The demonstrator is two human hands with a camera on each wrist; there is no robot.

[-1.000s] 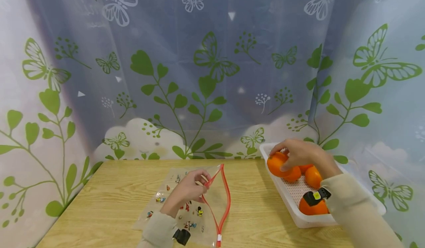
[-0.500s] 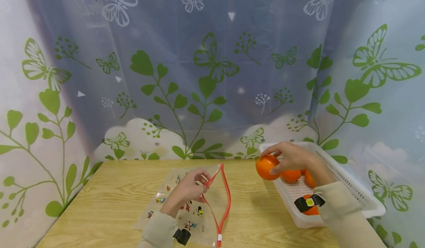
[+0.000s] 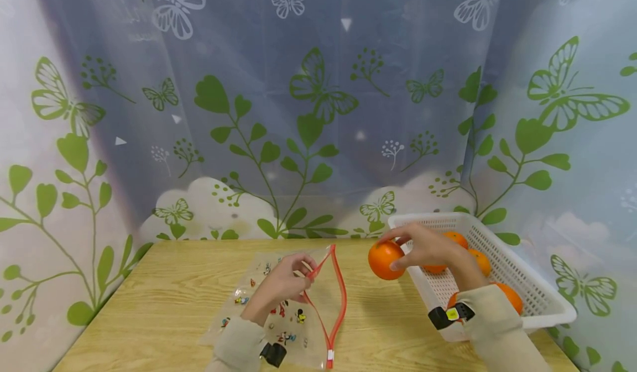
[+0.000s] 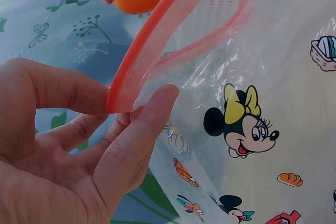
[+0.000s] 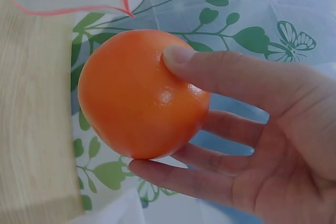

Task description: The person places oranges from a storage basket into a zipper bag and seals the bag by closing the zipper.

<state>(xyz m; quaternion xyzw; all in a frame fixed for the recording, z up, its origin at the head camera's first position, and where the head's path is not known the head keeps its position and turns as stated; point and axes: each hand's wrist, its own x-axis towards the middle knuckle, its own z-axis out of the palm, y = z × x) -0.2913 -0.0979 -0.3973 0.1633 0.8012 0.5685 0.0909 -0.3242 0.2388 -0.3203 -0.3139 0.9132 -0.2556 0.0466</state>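
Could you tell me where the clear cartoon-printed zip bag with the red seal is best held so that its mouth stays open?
Hold the clear cartoon-printed zip bag by the upper strip of its red zip seal, coming from the left, away from the mouth. The left hand pinches that strip there and lifts it; the lower strip lies on the wooden table, so the mouth gapes towards the round orange fruit gripped by the right hand.

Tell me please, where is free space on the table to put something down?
Bare wood lies between the zip bag and the white basket, and left of the bag on the table. The basket, holding oranges, is crowded.
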